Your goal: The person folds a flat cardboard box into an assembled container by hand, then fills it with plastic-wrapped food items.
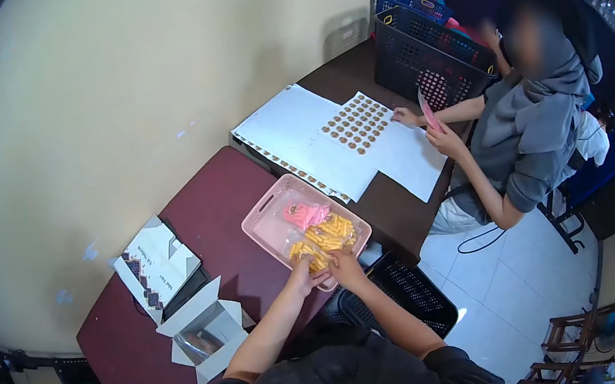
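A pink plastic basket [254, 226] rests on the maroon tabletop in front of me. Inside lie clear packets of yellow sticks [336, 229] and a packet of pink pieces [307, 215]. At the basket's near side, my left hand [308, 276] and my right hand [345, 267] are close together, their fingers closed around a packet of yellow sticks [314, 253]. Part of that packet is hidden by the fingers and by the other packets around it.
An open white box [206, 337] with a bagged item stands left of my arms, beside a printed white carton [157, 262]. Round brown stickers [357, 125] lie on white sheets, where a co-worker [516, 125] holds a pink piece. Black crates [425, 56] [407, 295] stand behind and below.
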Action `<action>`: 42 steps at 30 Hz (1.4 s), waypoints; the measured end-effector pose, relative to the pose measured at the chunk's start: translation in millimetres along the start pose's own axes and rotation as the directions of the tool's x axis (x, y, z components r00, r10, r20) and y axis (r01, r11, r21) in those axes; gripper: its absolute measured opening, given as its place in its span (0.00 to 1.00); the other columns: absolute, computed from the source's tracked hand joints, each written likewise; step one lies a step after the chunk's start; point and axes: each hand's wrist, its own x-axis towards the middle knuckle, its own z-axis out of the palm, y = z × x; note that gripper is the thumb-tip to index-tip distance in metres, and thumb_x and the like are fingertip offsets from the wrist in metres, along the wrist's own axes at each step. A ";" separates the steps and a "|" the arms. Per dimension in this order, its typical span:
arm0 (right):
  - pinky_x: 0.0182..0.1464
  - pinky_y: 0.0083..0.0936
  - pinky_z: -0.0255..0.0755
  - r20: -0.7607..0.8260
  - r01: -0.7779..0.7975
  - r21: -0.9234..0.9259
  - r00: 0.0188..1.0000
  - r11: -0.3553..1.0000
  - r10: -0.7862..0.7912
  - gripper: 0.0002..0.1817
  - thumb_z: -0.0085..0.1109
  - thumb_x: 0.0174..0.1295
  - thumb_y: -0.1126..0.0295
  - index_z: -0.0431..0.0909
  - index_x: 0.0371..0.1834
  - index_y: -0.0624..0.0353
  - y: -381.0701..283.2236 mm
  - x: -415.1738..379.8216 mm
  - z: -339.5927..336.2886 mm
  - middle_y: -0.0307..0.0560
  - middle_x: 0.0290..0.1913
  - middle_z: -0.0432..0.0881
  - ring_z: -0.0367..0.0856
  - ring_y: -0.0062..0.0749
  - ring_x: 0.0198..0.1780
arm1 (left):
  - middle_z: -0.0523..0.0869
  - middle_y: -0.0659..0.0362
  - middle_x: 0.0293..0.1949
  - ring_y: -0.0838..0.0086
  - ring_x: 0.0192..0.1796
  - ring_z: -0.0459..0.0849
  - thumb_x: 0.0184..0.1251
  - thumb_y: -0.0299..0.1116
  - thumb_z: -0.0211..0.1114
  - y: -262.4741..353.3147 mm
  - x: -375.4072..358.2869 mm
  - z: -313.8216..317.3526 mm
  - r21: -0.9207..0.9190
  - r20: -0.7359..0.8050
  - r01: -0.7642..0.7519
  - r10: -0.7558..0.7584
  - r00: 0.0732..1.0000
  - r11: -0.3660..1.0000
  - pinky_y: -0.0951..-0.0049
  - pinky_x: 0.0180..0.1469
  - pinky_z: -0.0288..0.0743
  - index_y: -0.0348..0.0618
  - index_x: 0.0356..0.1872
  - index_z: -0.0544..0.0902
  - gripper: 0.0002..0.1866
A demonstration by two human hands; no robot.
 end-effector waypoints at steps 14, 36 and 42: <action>0.40 0.19 0.70 0.198 -0.212 0.502 0.972 0.839 0.127 0.16 0.52 0.62 0.72 0.75 0.50 0.70 -39.2 19.1 -25.9 0.44 0.37 0.82 0.77 0.22 0.37 | 0.74 0.61 0.41 0.80 0.32 0.74 0.66 0.35 0.52 42.6 -91.2 2.3 0.232 0.295 -0.228 0.155 0.943 0.946 0.76 0.41 0.72 0.51 0.68 0.57 0.29; 0.45 0.18 0.72 0.473 -0.259 0.712 0.864 0.653 -0.172 0.17 0.57 0.63 0.70 0.71 0.53 0.66 -188.8 10.8 -26.3 0.43 0.44 0.79 0.77 0.19 0.44 | 0.80 0.57 0.47 0.78 0.49 0.78 0.69 0.29 0.55 55.1 -165.7 -71.2 0.088 0.146 -0.741 0.727 0.671 0.666 0.78 0.52 0.71 0.33 0.54 0.71 0.16; 0.46 0.19 0.72 0.565 -0.334 0.765 0.759 0.551 -0.324 0.16 0.48 0.69 0.66 0.71 0.52 0.67 -215.5 -2.3 11.4 0.42 0.44 0.79 0.76 0.18 0.44 | 0.78 0.57 0.50 0.76 0.53 0.75 0.71 0.33 0.53 53.1 -194.5 -114.5 0.109 0.077 -0.818 0.815 0.574 0.565 0.76 0.56 0.67 0.35 0.57 0.69 0.18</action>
